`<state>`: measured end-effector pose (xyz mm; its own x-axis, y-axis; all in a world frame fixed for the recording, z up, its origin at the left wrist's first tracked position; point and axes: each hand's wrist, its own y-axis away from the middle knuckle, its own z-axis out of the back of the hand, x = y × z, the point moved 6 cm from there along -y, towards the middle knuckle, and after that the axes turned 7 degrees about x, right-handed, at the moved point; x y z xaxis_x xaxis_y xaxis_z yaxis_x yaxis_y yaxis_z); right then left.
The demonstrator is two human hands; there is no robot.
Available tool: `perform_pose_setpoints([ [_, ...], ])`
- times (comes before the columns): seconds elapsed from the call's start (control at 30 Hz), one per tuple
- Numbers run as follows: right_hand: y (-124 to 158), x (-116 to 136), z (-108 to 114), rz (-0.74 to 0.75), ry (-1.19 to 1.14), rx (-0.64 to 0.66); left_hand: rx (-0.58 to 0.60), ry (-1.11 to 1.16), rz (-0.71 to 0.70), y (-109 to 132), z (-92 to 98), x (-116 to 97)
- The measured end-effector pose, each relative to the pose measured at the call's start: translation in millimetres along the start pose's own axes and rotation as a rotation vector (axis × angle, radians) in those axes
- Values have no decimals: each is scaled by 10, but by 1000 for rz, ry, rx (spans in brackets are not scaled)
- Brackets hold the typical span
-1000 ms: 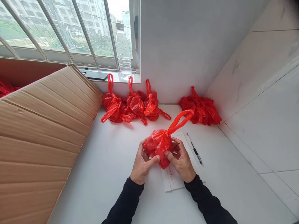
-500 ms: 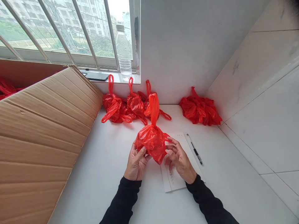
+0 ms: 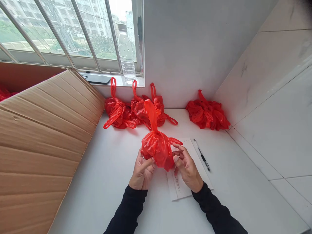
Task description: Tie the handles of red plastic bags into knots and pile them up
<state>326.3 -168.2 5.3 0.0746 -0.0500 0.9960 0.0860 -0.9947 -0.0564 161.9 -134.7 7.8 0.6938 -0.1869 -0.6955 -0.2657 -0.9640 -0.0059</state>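
Cardboard box (image 3: 46, 143) walls off the left; bagged bundles (image 3: 131, 109) line the back; the desk (image 3: 243, 195) lies open on the right.

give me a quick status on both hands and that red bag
Left hand and right hand grip small red plastic bag, handle loop up. White paper sheet beneath. Nothing blocking.
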Motion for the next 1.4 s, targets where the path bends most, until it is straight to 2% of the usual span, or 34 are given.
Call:
perform_pose_setpoints([
  [0.1, -10, -25, -9, -72, -86, 35, -4, 86, -21, -9, 59, -76],
  [0.2, -11, -67, -76, -153, -204, 128, 16, 111, -28, -7, 58, -113],
  [0.33, 16, -114, -216, -187, -341, 288, 65, 77, 53, 9, -14, -52],
  [0.4, 23, -116, -256, -162, -371, 324, 95, 70, 98, 23, -51, -15],
  [0.6, 0, -65, -231, -54, -396, 282, 94, 77, 83, 33, -36, -23],
  [0.77, -1, -67, -198, -55, -367, 246, 83, 46, 102, 21, -17, 20],
  [1.0, -7, -28, -115, 31, -331, 122, 53, 35, 122, 19, -52, 35],
  [1.23, -41, -155, -44, 13, -350, 71, 20, 134, 144, 6, 10, 66],
  [1.4, -46, -166, -24, 57, -331, 48, 17, 160, 143, 9, 24, 68],
])
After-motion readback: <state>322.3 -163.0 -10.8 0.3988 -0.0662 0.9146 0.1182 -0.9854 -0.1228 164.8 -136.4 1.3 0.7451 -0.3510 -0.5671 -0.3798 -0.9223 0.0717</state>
